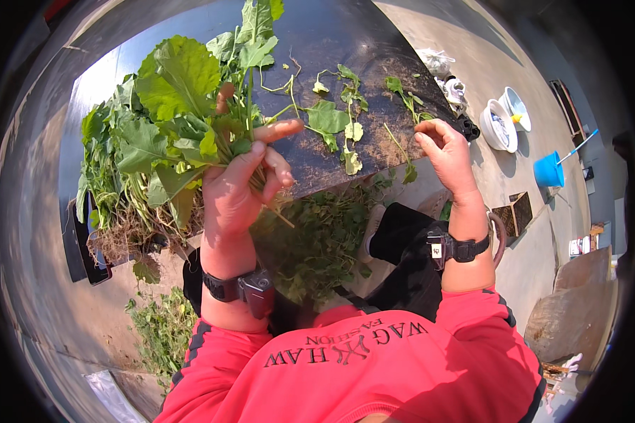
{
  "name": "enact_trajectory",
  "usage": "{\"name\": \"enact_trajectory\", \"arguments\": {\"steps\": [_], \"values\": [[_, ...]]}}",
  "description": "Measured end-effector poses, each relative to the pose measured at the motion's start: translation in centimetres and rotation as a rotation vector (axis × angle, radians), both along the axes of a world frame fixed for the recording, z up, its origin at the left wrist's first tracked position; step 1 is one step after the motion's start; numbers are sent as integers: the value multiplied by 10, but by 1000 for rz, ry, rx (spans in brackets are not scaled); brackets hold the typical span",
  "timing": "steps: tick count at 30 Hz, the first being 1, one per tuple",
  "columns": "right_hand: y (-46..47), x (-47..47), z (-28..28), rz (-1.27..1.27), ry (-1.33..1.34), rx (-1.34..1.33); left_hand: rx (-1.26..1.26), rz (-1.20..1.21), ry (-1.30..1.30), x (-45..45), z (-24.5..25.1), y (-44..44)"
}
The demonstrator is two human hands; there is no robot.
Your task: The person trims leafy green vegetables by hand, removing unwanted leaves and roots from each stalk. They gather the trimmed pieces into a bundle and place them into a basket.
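My left hand [234,193] is closed around the stems of a bunch of leafy greens [182,129], with a finger pointing out to the right. Broad leaves rise above the hand, and thin stem ends stick out below it. My right hand [447,153] is over the right edge of the dark table [344,31], its fingers curled. A small leafy sprig [408,100] reaches its fingertips; whether they grip it is hidden. Between my hands, loose leaves and thin stems [330,119] lie scattered on the tabletop.
A heap of rooted greens [116,153] covers the table's left side. Below the near edge is a pile of leaves [323,243]; more greens [164,333] lie on the floor at left. White basins [498,127], a blue bucket [549,170] and a box [513,214] stand to the right.
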State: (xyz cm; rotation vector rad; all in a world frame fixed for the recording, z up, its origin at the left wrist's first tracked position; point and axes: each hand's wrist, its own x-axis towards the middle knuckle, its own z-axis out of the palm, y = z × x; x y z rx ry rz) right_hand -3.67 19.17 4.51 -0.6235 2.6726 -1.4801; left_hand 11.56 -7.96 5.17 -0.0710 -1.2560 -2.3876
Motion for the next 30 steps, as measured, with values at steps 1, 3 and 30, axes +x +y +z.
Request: {"name": "enact_trajectory", "arguments": {"steps": [1, 3, 30], "values": [[5, -16, -2, -54, 155, 136, 2, 10, 8, -1, 1, 0], [12, -44, -10, -121, 259, 318, 77, 4, -30, -2, 2, -2], [-54, 101, -29, 749, 230, 524, 466, 358, 126, 20, 0, -56]]}}
